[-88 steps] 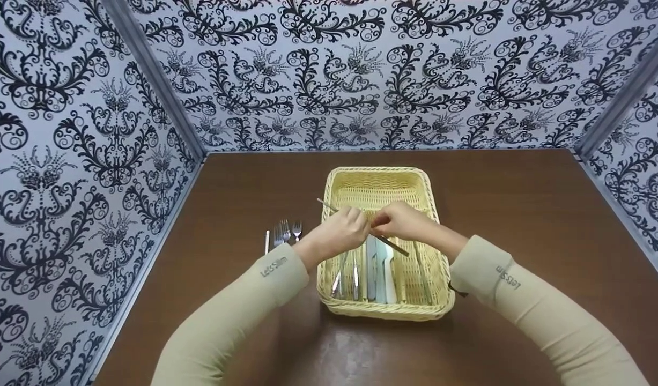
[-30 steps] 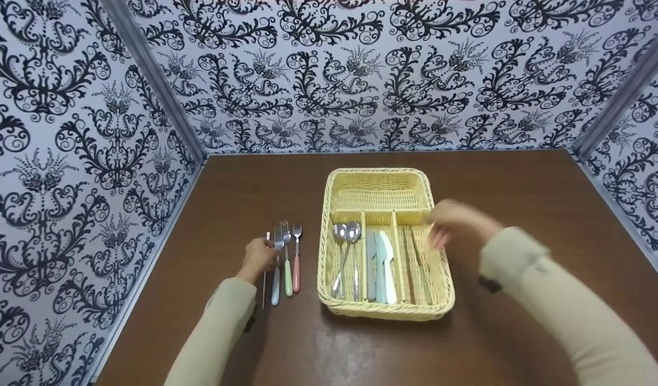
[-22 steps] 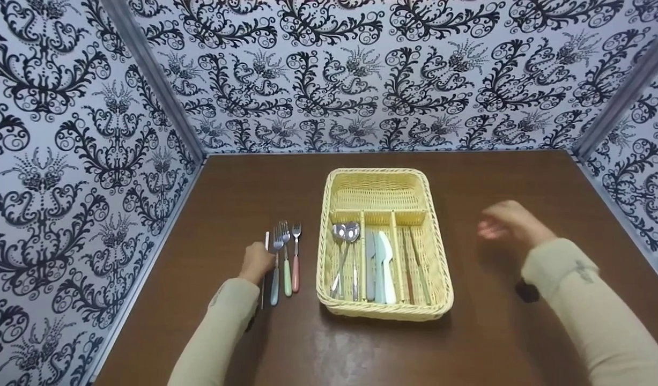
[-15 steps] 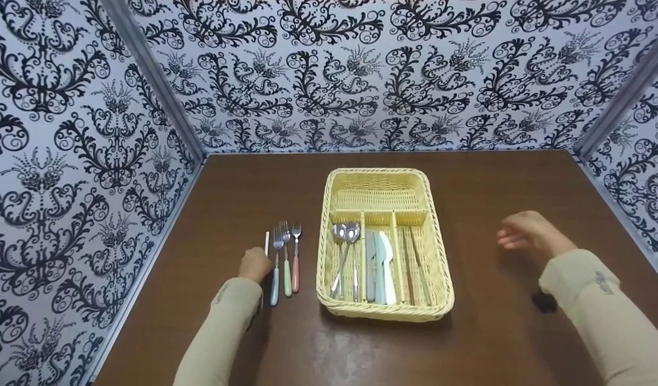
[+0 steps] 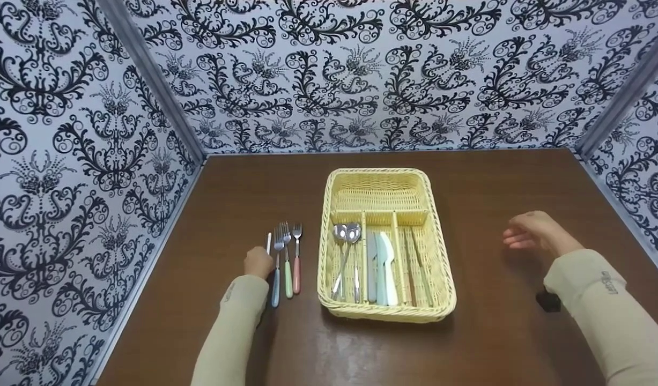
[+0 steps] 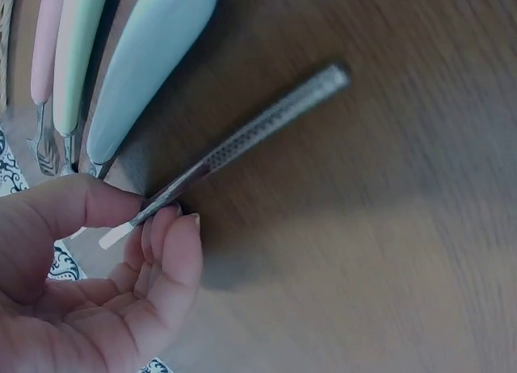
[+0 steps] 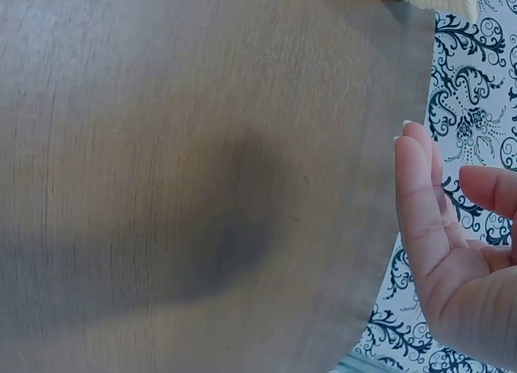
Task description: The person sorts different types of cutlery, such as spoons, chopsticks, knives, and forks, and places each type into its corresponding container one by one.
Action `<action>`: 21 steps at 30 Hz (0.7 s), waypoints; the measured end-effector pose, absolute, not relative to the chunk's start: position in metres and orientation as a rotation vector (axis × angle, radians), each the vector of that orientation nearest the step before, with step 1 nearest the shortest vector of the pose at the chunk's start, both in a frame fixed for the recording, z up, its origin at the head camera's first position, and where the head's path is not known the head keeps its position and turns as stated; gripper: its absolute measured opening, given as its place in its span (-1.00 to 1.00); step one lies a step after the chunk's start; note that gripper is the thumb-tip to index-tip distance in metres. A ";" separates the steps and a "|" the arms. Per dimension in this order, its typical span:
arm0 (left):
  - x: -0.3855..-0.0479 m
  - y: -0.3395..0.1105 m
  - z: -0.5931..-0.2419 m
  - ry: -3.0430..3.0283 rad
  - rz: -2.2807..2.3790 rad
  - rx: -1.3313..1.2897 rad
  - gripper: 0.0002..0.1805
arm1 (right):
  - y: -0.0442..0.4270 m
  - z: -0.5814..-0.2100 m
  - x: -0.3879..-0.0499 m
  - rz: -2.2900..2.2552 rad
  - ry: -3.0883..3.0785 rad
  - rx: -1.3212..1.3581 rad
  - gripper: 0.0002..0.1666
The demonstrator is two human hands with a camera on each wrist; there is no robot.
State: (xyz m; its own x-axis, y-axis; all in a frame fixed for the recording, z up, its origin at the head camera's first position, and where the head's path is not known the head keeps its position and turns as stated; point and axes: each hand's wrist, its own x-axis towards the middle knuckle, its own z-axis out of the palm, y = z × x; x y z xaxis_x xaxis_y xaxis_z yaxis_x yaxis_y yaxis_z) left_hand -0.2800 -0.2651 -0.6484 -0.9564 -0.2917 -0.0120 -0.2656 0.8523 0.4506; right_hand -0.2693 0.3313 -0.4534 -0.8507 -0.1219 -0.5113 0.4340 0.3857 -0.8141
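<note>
My left hand (image 5: 258, 262) pinches a thin metal chopstick (image 6: 242, 143) between thumb and fingertips; its pale end (image 5: 268, 242) shows above the hand in the head view. Just right of it lie three forks with a blue handle (image 5: 275, 288), a green handle (image 5: 288, 280) and a pink handle (image 5: 297, 276). My right hand (image 5: 533, 231) hovers over the table's right side, holding nothing, its fingers loosely extended and the thumb apart from them in the right wrist view (image 7: 460, 252).
A wicker basket (image 5: 329, 289) stands mid-table. Its front compartments hold two spoons (image 5: 353, 231), several knives (image 5: 389, 262) and two chopsticks (image 5: 421, 268); the wide rear compartment (image 5: 379, 198) has nothing in it. Patterned walls (image 5: 334, 80) border the table (image 5: 500, 332).
The two hands have parted from above the basket. The chopstick held there now lies in the right compartment. My left hand has gone left and gripped another; my right hand has moved right.
</note>
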 end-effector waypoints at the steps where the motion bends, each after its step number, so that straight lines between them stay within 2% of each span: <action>1: -0.271 -0.257 -0.626 -2.996 -0.731 0.482 -0.85 | 0.332 -0.454 -0.269 -1.489 2.146 0.268 -0.35; 4: -0.245 -0.236 -0.568 -3.002 -0.762 0.499 -0.85 | 0.333 -0.456 -0.268 -1.508 2.128 0.262 -0.36; 6: -0.256 -0.246 -0.586 -3.024 -0.784 0.512 -0.86 | 0.334 -0.457 -0.267 -1.509 2.130 0.255 -0.36; 9: -0.285 -0.274 -0.642 -3.032 -0.780 0.503 -0.89 | 0.332 -0.455 -0.268 -1.496 2.159 0.234 -0.37; 11: -0.294 -0.284 -0.654 -3.081 -0.817 0.559 -0.84 | 0.329 -0.453 -0.268 -1.498 2.208 0.208 -0.39; 13: -0.271 -0.268 -0.599 -3.156 -0.874 0.596 -0.74 | 0.322 -0.449 -0.268 -1.505 2.315 0.161 -0.44; 16: -0.240 -0.244 -0.524 -3.188 -0.870 0.475 -0.68 | 0.304 -0.440 -0.268 -1.458 2.598 0.037 -0.53; 21: -0.233 -0.220 -0.471 -3.137 -0.505 0.006 -0.89 | 0.252 -0.419 -0.265 -1.328 3.015 -0.243 -0.65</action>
State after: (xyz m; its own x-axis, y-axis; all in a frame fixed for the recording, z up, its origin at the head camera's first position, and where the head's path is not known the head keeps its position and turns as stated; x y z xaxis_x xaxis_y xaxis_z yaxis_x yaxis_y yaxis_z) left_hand -0.2331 -0.2202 -0.4710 -0.9993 0.0023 -0.0361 -0.0092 0.9495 0.3137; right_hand -0.2646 0.2519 -0.4193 -0.9762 -0.0688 0.2058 -0.1983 0.6681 -0.7171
